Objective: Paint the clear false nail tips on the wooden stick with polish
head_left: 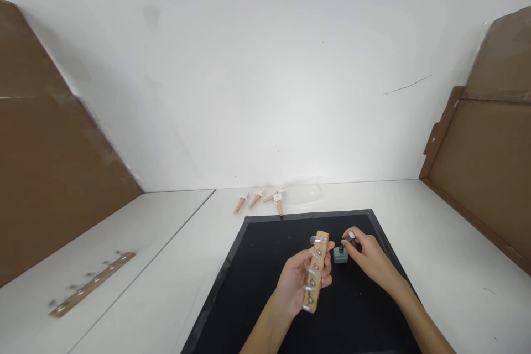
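Over the black mat, my left hand (296, 279) is closed around a narrow wooden strip (317, 268) that carries several small clear glass or plastic pieces along its length. The strip is tilted, its upper end leaning right. To its right is a small teal bottle (341, 255) with a dark neck. My right hand (365, 254) is beside the bottle, its fingers pinched on a small white-ended piece (350, 236) just above the bottle's neck. Whether that piece touches the neck cannot be made out.
Several pink tubes with white caps (257, 198) lie behind the black mat (257, 265), beside a clear plastic piece (305, 193). A second wooden strip with clear pieces (93, 283) lies at the left. Brown cardboard panels (53, 138) flank the white table (166, 249).
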`<state>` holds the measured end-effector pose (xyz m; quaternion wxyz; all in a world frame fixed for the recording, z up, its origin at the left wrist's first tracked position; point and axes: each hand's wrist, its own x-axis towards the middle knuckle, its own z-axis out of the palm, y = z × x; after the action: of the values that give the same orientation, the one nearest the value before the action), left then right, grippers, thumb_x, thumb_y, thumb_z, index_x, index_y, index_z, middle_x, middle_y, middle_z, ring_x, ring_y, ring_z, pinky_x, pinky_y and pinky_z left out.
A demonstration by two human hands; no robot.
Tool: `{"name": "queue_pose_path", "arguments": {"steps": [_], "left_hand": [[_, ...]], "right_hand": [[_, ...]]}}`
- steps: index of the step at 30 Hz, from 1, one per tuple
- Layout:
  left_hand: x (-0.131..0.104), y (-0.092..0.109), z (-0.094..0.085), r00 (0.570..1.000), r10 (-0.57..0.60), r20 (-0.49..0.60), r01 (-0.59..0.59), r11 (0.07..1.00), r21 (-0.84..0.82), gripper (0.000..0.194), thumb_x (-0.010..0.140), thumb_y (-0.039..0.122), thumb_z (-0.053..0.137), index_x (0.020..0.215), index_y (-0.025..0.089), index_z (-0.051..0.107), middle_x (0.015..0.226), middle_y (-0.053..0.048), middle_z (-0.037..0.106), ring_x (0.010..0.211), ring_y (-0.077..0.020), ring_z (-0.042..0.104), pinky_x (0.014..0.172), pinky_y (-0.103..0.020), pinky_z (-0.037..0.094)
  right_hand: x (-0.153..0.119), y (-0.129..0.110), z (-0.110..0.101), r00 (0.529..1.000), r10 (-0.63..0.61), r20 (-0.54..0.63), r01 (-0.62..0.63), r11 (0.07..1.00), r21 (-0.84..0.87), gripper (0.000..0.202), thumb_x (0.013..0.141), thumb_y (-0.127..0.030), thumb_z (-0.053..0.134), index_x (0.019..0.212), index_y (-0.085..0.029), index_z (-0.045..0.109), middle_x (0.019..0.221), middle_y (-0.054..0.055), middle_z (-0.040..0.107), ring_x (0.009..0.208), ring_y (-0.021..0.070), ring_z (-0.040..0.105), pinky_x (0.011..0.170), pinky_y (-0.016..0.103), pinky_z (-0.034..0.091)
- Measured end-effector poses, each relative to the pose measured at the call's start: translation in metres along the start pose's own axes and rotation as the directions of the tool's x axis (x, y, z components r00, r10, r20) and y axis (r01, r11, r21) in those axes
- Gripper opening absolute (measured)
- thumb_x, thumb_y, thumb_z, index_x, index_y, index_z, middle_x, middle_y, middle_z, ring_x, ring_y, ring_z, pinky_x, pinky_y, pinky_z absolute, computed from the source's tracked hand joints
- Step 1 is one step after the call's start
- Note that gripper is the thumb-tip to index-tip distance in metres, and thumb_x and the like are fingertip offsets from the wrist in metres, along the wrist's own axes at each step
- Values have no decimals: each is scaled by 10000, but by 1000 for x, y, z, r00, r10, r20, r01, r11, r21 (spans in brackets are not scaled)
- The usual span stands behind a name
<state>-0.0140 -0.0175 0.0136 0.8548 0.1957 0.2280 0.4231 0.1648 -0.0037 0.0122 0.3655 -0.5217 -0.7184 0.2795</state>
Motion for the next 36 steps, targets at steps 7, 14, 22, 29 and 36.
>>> {"name": "queue_pose_path", "arguments": {"steps": [7, 14, 22, 29, 36], "left_hand": [[-2, -2, 2, 999, -15, -42, 16, 1000, 6, 263, 661, 246, 591, 815, 54, 684, 605, -44, 538, 486, -86, 414, 509, -250, 243], [-5, -4, 8, 991, -98, -91, 107, 990, 94, 256, 687, 243, 559, 824, 58, 671, 598, -41, 557, 481, -89, 434, 512, -243, 263], [-15, -10, 8, 963, -263, -67, 270, 944, 187, 292, 728, 258, 539, 884, 41, 657, 604, -41, 555, 460, -84, 457, 523, -249, 305], [-28, -15, 14, 944, -329, 34, 286, 865, 413, 277, 736, 270, 520, 812, 65, 690, 602, -50, 591, 435, -80, 484, 489, -236, 389], [-30, -35, 27, 884, -467, 3, 383, 728, 568, 279, 701, 222, 493, 783, 72, 714, 516, -55, 591, 359, -88, 446, 425, -235, 342]], "right_hand": [[0, 3, 8, 998, 28, 60, -24, 998, -60, 101, 797, -229, 539, 836, -202, 628, 517, -44, 484, 496, 160, 487, 501, 245, 340], [-1, 1, -8, 996, 37, 79, -31, 997, -71, 269, 770, -167, 537, 1020, -172, 636, 564, -39, 501, 530, 159, 503, 537, 266, 392], [-24, -29, -38, 982, -131, 139, 129, 991, 24, 450, 767, -97, 547, 1175, -285, 581, 1010, 45, 602, 964, 220, 565, 859, 375, 454], [-64, -52, -46, 947, -214, 240, 179, 971, 162, 356, 835, -142, 561, 1141, -313, 618, 1039, 54, 627, 969, 219, 601, 854, 355, 484], [-105, -43, -50, 971, -153, 183, 150, 988, 29, 336, 814, -131, 597, 1100, -302, 638, 958, 60, 666, 891, 226, 636, 796, 309, 513]]}}
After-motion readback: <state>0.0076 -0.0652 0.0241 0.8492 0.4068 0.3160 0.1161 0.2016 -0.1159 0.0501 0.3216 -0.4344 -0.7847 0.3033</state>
